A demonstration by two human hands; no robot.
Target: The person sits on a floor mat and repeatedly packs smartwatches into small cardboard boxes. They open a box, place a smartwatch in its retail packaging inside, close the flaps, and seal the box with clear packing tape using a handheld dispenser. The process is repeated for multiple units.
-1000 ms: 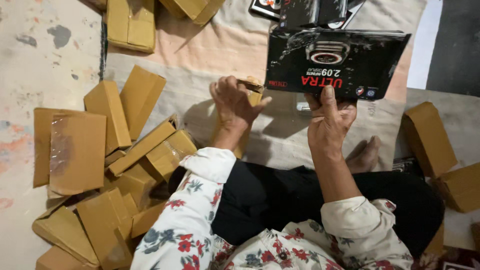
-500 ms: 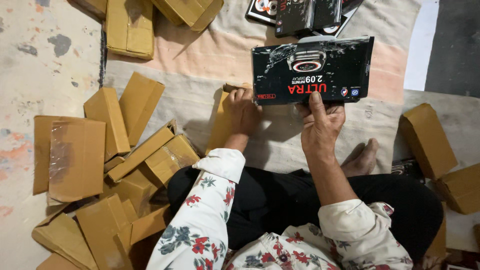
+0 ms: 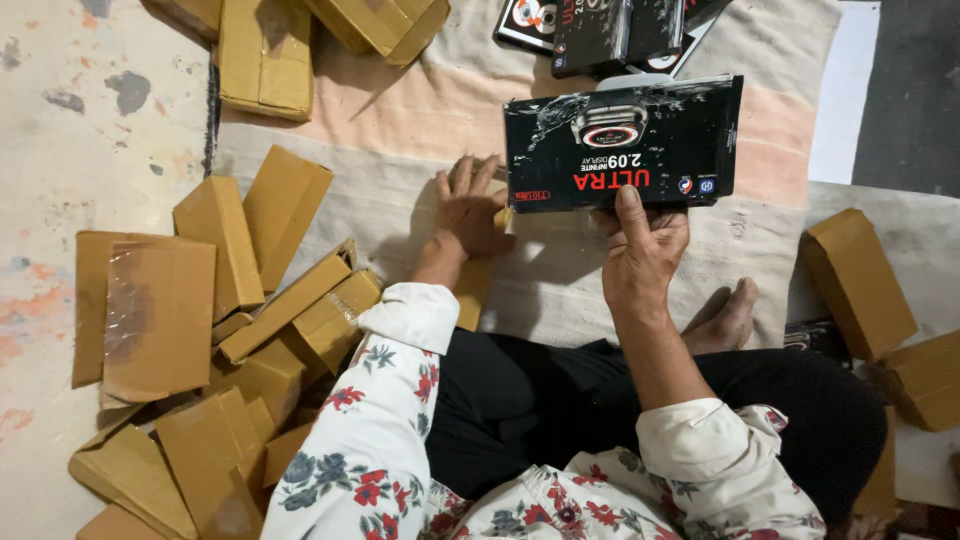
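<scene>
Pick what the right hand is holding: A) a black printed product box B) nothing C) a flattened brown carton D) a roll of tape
A: the right hand grips the bottom edge of a black product box, lifted above the cloth; the left hand rests on a brown carton.

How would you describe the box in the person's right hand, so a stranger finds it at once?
Start at the pale cloth spread on the floor before the seated person. Above it, the right hand holds up a flat black box showing a picture of a watch. The heaps of boxes around it are plain brown cardboard; this one is glossy black.
</scene>
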